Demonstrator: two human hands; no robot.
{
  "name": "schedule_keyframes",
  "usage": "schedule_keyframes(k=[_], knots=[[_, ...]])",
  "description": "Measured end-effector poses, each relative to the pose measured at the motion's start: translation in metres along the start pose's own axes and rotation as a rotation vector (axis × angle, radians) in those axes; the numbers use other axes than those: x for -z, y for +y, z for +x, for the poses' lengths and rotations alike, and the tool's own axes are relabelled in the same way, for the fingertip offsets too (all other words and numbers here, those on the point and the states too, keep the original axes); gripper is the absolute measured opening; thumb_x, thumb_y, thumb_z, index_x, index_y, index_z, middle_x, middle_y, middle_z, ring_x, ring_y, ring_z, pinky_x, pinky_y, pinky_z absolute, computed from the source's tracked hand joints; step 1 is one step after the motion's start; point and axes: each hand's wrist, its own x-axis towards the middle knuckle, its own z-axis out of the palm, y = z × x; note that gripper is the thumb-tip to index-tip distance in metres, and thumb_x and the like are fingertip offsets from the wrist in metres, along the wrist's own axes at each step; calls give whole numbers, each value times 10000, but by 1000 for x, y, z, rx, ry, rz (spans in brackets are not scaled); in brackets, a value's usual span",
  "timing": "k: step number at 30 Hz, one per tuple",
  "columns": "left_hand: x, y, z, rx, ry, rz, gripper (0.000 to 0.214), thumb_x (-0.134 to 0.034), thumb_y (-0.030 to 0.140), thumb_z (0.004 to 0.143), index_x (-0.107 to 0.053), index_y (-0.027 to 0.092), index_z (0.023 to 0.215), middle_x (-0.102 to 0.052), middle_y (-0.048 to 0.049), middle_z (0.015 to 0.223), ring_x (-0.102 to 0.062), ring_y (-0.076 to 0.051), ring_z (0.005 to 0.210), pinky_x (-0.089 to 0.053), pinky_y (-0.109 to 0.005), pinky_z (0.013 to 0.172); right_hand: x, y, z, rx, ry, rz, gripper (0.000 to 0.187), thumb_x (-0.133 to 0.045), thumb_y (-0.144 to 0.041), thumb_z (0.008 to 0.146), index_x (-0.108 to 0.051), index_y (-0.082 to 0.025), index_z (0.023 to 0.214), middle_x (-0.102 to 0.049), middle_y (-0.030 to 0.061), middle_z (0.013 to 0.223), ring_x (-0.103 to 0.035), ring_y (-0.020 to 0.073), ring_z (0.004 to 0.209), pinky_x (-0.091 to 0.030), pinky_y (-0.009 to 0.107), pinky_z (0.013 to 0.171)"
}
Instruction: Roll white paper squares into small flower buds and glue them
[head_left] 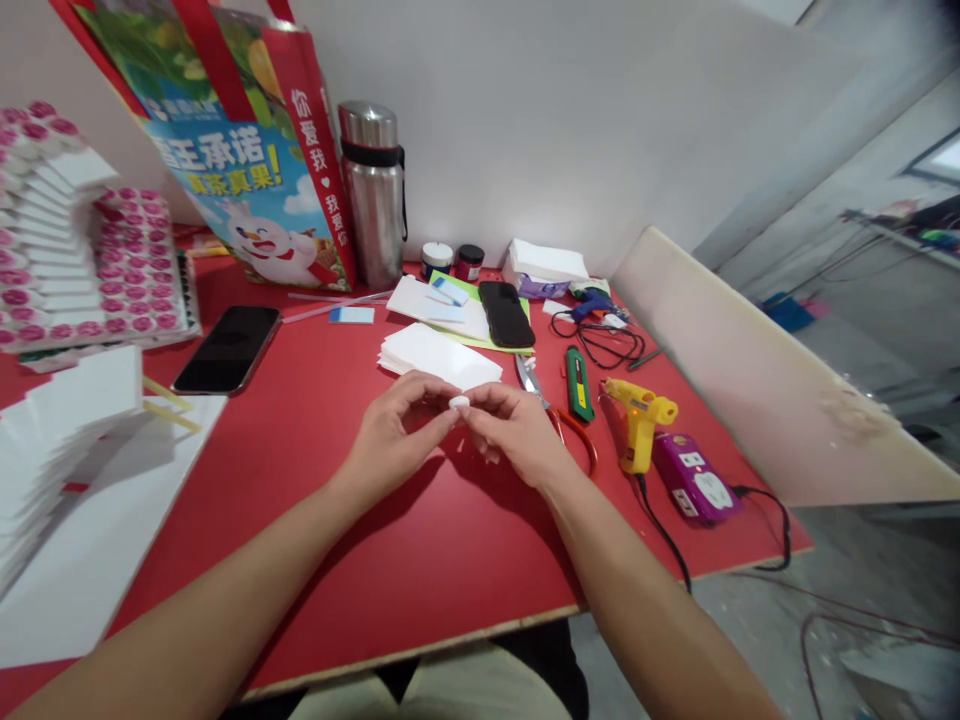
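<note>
Over the middle of the red table point(420, 540), my left hand point(394, 435) and my right hand point(510, 430) meet fingertip to fingertip. Both pinch one small white round piece point(459, 402) between them. Their fingers are curled closed around it. Just beyond the hands lies a fanned stack of white paper cards point(435, 358). Red-handled scissors point(559, 420) lie right beside my right hand.
A yellow glue gun point(639, 420), purple power socket point(694, 480) and green utility knife point(577, 385) sit to the right. Two black phones point(229, 348) point(506, 313), a steel flask point(373, 195), a printed bag point(240, 150) and pink-dotted white stacks point(82, 260) lie farther back and left.
</note>
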Motion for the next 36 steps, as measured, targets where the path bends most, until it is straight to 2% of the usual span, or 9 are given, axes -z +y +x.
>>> schedule_keyframes(k=[5,8,11,17,21,26,32,36], knots=[[3,-1,3,69,0,64,70,-817,268,799,-809,204,826,-721,-60,874,-653,-211,865,-501,-309,808,4,1,1,-24,-1,-171,304,-840,-363,726,-663,-156,860,-620,-50,589,-495,67,403,-383,189,375],[3,-5,3,142,-26,32,102,-816,279,798,-816,200,863,-742,-59,869,-660,-209,828,-510,-314,787,5,4,2,-29,-11,-196,291,-832,-346,725,-650,-159,854,-626,-49,590,-503,70,402,-396,193,383],[2,-7,3,191,-42,-17,154,-798,313,820,-799,184,904,-753,-57,853,-664,-191,763,-518,-307,742,5,5,4,-26,0,-168,300,-848,-343,708,-653,-163,849,-642,-45,614,-517,71,419,-406,192,387],[-1,-6,4,206,-24,-55,182,-780,336,832,-736,162,867,-715,-31,739,-651,-163,677,-515,-282,666,3,3,4,-63,36,-38,356,-883,-398,683,-677,-150,834,-663,-20,605,-512,70,435,-417,189,390],[-2,-7,3,211,-9,-69,197,-781,348,836,-721,163,867,-720,-33,749,-667,-167,704,-531,-283,680,2,2,3,-98,44,-27,378,-895,-423,673,-678,-145,809,-709,15,655,-511,67,432,-413,191,382],[-2,-5,3,291,-33,-147,250,-829,348,792,-748,151,923,-740,-49,754,-675,-171,686,-547,-296,675,2,1,1,-77,50,-35,329,-884,-360,670,-693,-139,820,-662,-18,588,-502,66,424,-410,187,387],[-1,-2,2,246,-94,-148,227,-791,347,830,-761,136,908,-739,-50,752,-667,-149,694,-541,-280,710,4,2,3,-52,28,-21,307,-879,-320,652,-680,-142,802,-697,4,604,-491,63,398,-380,184,366],[1,-6,3,277,-104,-152,253,-797,364,824,-765,134,924,-743,-52,774,-681,-153,720,-548,-289,739,3,3,4,-28,21,-57,274,-852,-320,688,-675,-144,803,-687,-3,580,-493,66,392,-391,188,376]])
